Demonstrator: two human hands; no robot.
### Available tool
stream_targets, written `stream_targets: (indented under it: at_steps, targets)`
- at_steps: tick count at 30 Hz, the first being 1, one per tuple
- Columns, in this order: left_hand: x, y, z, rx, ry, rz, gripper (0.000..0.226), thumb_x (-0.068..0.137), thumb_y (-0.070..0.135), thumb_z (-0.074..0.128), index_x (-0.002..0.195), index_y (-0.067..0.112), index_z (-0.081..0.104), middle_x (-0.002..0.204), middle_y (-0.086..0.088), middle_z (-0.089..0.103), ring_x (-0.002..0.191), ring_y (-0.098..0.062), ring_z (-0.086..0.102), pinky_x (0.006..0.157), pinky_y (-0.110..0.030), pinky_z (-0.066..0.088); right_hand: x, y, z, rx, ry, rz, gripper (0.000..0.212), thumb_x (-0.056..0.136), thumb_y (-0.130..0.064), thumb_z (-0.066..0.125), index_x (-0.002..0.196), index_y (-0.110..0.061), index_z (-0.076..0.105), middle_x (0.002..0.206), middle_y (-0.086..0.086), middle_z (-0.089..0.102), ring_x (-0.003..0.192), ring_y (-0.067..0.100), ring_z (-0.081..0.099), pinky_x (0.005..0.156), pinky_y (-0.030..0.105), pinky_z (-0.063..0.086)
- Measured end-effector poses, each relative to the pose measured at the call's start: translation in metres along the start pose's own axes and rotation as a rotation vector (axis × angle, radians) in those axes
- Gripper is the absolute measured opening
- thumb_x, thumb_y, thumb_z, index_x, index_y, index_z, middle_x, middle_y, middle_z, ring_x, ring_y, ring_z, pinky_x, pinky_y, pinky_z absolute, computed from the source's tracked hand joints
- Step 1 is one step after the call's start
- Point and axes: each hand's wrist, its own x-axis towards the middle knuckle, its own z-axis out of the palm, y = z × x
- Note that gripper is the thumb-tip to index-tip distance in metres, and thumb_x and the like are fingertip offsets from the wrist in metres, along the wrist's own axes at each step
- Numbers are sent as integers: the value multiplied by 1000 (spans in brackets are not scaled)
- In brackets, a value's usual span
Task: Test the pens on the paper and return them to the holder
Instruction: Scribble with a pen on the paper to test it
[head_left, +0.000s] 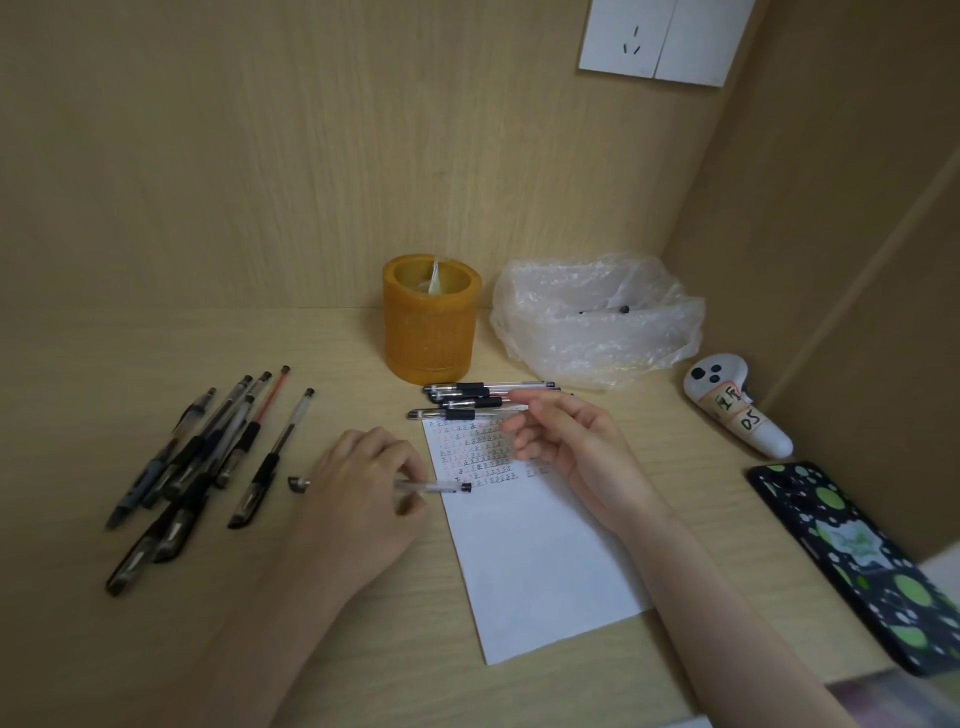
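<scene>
Desk inventory as I see it from the head camera:

1. Left hand (358, 483): knuckles up on the desk (156, 649), fingers curled round 1 clear pen (441, 487). The pen lies level. Its dark cap pokes out to the left of the hand, and its other end reaches over the left edge of the paper.
2. Right hand (561, 436): raised over the top of the paper, somewhat blurred, fingers loosely curled and relaxed, gripping nothing.
3. Paper (535, 561): 1 white sheet flat between my 2 forearms, with rows of small test marks across its top part.
4. Holder (431, 322): orange cylinder, upright at the back of the desk, beyond the paper.
5. Row of pens (483, 397): lying side by side between the holder and the top of the paper.
6. Pile of pens (208, 452): loose heap to the left of the left hand, mostly dark grips.
7. Plastic bag (597, 322): crumpled, clear, just right of the holder.
8. White controller (737, 405): right of the bag, with a handwritten label.
9. Phone (857, 561): dotted case, at the right edge.
</scene>
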Motion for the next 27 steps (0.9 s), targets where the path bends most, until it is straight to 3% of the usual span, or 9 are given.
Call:
stream_targets:
  at_steps: [3,7,10,12,14,17,20,23,27]
  targets:
    - [1,-2,1,-3,80,30,11,80,29,68,82,30,56,89,17,50,92,-4,38,80,-21,31,0,0,0,-4,-4,2,22,94,-6,47,107,2,62,77,12,69,60,14,61,60,22,53]
    - [3,4,3,-81,155,104,9,82,29,64,87,25,58,86,17,54,84,-3,46,73,-17,35,-2,1,1,-179,-41,-36,35,94,-34,52,108,-5,66,65,5,61,51,15,48,51,23,42]
    - [3,10,5,-110,156,155,10,82,29,65,89,26,58,84,18,57,77,-1,52,71,-19,38,-5,0,3,-231,-153,-75,43,84,-48,65,108,-13,69,63,3,59,50,14,46,50,23,39]
    - [3,13,5,-146,173,186,11,82,31,63,91,26,59,84,18,59,74,1,53,69,-23,44,-8,-2,5,-243,-212,-63,35,79,-37,73,104,-12,70,62,2,61,50,11,50,49,21,41]
    - [1,17,5,-188,178,183,13,84,36,57,93,27,59,88,19,58,76,2,55,66,-17,44,-9,-1,7,-268,-218,-44,17,81,-17,72,95,-7,72,61,2,63,52,11,55,49,20,44]
    - [0,19,5,-229,179,165,19,84,45,49,97,32,54,88,20,54,82,3,54,64,-16,44,-9,0,7,-236,-196,-44,8,82,-8,68,87,-6,73,63,4,65,55,13,58,50,22,47]
    - [0,19,6,-241,164,89,26,87,45,47,107,29,52,84,15,59,72,-4,57,59,-23,46,-6,-2,4,-149,-109,-79,13,80,-14,69,87,-3,71,63,7,65,54,15,57,51,23,47]
    - [1,19,7,-244,128,63,20,93,36,46,102,22,57,91,13,61,77,-5,55,64,-24,44,-4,-3,0,-83,-49,-118,37,70,-33,81,89,-3,71,65,8,65,54,15,56,52,23,47]
    - [1,21,10,-218,87,84,18,95,27,46,107,19,57,97,10,57,82,-6,53,71,-29,47,-2,-2,-1,-62,-22,-125,42,66,-39,82,88,-5,71,66,7,64,56,15,55,53,23,47]
